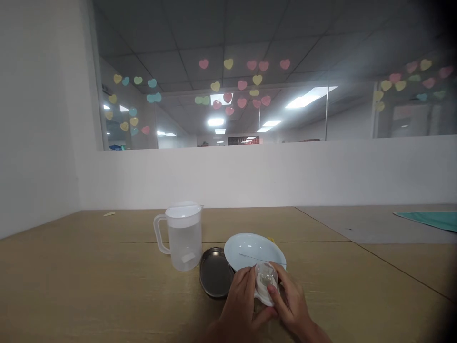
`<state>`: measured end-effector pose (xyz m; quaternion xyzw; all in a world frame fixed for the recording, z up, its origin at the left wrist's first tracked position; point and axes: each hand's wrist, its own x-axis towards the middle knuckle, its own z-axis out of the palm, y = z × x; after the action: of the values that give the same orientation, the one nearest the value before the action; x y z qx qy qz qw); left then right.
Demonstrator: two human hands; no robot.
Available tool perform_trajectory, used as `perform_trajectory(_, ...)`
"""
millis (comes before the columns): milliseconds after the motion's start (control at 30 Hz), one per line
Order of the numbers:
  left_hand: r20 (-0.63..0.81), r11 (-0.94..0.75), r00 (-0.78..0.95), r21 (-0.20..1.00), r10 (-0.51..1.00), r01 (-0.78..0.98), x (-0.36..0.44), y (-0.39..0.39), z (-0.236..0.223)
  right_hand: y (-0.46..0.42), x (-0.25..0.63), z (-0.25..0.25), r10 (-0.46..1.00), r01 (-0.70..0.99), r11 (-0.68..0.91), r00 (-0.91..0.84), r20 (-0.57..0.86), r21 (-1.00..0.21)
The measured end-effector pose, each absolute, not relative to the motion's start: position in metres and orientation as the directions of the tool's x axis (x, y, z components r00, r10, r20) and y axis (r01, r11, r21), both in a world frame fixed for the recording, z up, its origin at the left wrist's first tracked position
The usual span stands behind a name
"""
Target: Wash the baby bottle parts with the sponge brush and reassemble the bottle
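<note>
Both my hands meet low in the middle of the view, holding a small clear glass (265, 278) with a white cloth (263, 294) wrapped under it. My left hand (242, 300) cups the glass and cloth from the left with its fingers curled. My right hand (291, 302) grips them from the right, thumb pressed on the cloth. Just beyond the hands lies a pale blue plate (250, 247), and a dark oval metal dish (213, 272) sits to its left.
A frosted plastic jug (183, 236) with water stands on the wooden table (89, 276), left of the dishes. A teal cloth (430, 219) lies at the far right. A white wall with a window bearing heart stickers runs behind.
</note>
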<state>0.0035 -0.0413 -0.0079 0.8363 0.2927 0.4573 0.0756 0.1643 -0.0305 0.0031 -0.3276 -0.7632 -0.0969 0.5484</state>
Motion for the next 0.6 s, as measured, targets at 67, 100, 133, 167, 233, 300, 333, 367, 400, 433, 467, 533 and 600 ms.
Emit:
perform_trajectory(67,0.711,-0.825,0.428,0.42,0.558,0.377,0.003,-0.042,-0.007,-0.032,0.164,0.003,0.396,0.608,0.762,-0.167,0.903,-0.222)
perform_trajectory(100,0.712,-0.827,0.429,0.427,0.557,0.365,0.003,-0.042,-0.006,-0.032,0.164,0.004,0.394,0.609,0.761,-0.161,0.905,-0.223)
perform_trajectory(133,0.712,-0.829,0.429,0.431,0.555,0.357,0.003,-0.042,-0.005,-0.032,0.163,0.004,0.388,0.614,0.759,-0.158,0.908,-0.217)
perform_trajectory(167,0.711,-0.83,0.433,0.434,0.554,0.35,0.003,-0.042,-0.004,-0.032,0.163,0.004,0.378,0.621,0.756,-0.159,0.912,-0.205)
perform_trajectory(233,0.708,-0.83,0.436,0.441,0.556,0.342,0.002,-0.043,-0.001,-0.032,0.163,0.003,0.353,0.645,0.746,-0.167,0.921,-0.169)
perform_trajectory(300,0.715,-0.833,0.431,0.434,0.55,0.342,0.001,-0.044,0.001,-0.033,0.162,0.002,0.333,0.668,0.733,-0.189,0.924,-0.127)
perform_trajectory(333,0.723,-0.837,0.428,0.424,0.543,0.346,0.0,-0.043,0.002,-0.033,0.162,0.001,0.325,0.678,0.727,-0.197,0.925,-0.111)
perform_trajectory(367,0.731,-0.841,0.424,0.411,0.535,0.352,0.0,-0.043,0.002,-0.032,0.162,-0.001,0.318,0.687,0.719,-0.196,0.927,-0.102)
perform_trajectory(400,0.737,-0.844,0.423,0.398,0.527,0.359,-0.001,-0.042,0.001,-0.032,0.162,-0.003,0.31,0.698,0.709,-0.179,0.934,-0.102)
perform_trajectory(433,0.741,-0.846,0.422,0.388,0.522,0.365,-0.001,-0.042,0.0,-0.031,0.162,-0.005,0.3,0.709,0.696,-0.148,0.942,-0.11)
perform_trajectory(467,0.744,-0.847,0.421,0.381,0.518,0.37,0.0,-0.041,-0.001,-0.03,0.163,-0.007,0.287,0.72,0.683,-0.11,0.951,-0.123)
perform_trajectory(533,0.751,-0.847,0.413,0.374,0.515,0.378,0.0,-0.041,-0.004,-0.027,0.164,-0.012,0.261,0.735,0.658,-0.023,0.965,-0.161)
perform_trajectory(600,0.758,-0.846,0.404,0.365,0.512,0.388,0.001,-0.041,-0.005,-0.024,0.163,-0.016,0.251,0.738,0.639,0.067,0.966,-0.217)
